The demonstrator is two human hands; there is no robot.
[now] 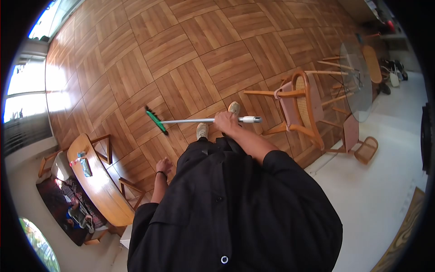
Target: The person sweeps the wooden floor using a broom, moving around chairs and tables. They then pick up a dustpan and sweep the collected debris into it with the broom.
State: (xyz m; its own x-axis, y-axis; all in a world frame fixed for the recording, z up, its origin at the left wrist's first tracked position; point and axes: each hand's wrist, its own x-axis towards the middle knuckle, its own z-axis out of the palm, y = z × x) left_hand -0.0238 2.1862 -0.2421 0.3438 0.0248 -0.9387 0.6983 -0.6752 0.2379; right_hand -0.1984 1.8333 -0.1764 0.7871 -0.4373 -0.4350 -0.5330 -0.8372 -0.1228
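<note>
My right hand (226,123) is closed around the silver handle of a broom (188,121), close to its pale grip end. The handle lies across the view in front of my feet. At its left end the green broom head (156,120) with dark bristles is at the wood-patterned floor (190,77); whether it touches cannot be made out. My left hand (165,167), with a dark band at the wrist, hangs at my side and holds nothing. Its fingers are partly spread.
On the right are a wooden chair (302,106) with woven back and pink seat, and a round glass table (358,86). A wooden table (102,186) with small items and a dark sofa (63,213) stand at the left. My shoes (202,131) are below the handle.
</note>
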